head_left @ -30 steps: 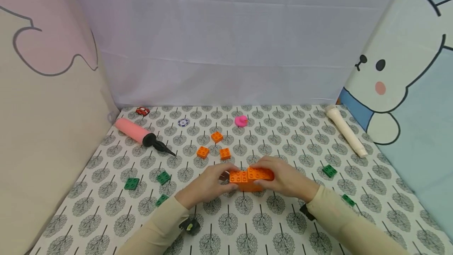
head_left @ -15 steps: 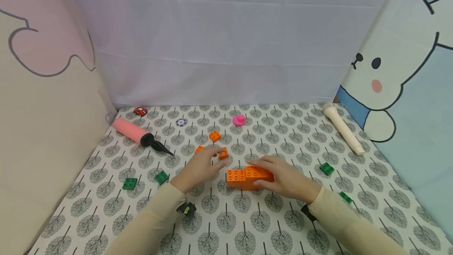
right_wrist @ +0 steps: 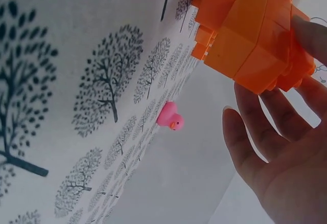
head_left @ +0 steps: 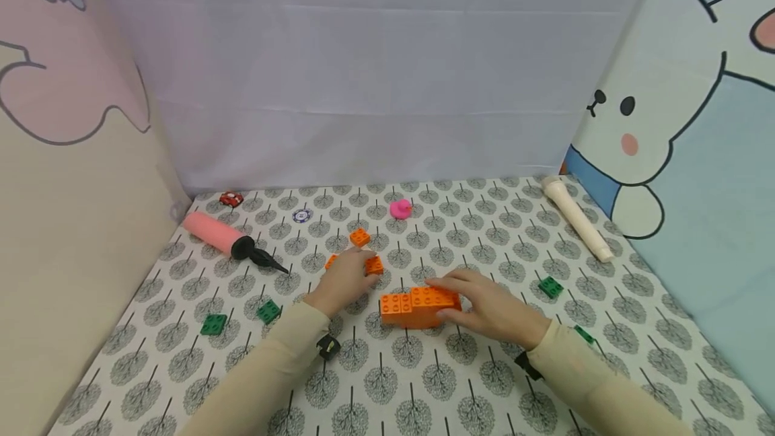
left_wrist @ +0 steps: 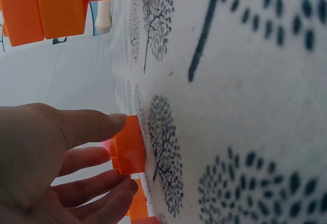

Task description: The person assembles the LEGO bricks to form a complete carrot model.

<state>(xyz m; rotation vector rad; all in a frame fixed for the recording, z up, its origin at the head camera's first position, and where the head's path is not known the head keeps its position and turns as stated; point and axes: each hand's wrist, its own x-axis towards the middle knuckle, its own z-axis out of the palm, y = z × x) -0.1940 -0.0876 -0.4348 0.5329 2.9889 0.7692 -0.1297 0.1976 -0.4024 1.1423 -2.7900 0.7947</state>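
My right hand (head_left: 484, 305) grips the right end of a joined block of orange toy building bricks (head_left: 396, 308), its thumb on the near side and fingers over the far side. The same brick block (right_wrist: 255, 35) fills the top of the right wrist view. Further back, my left hand (head_left: 342, 281) is at a loose orange brick (head_left: 375, 265). In the left wrist view, thumb and fingers lie on opposite sides of that brick (left_wrist: 132, 147), fingertips at its edges. Another orange brick (head_left: 330, 261) is partly hidden by the left hand, and a third orange brick (head_left: 360, 237) lies just beyond.
Green bricks lie left (head_left: 214, 324) and right (head_left: 550, 287) of the arms. Further back are a pink balloon pump (head_left: 212, 233), red toy car (head_left: 231, 199), poker chip (head_left: 301, 216), pink duck (head_left: 400, 208) and cream tube (head_left: 578, 221). Fabric walls (head_left: 375, 86) border the table.
My left hand has let go of the joined orange block and moved forward and left to a loose orange brick. The right hand has stayed on the block.
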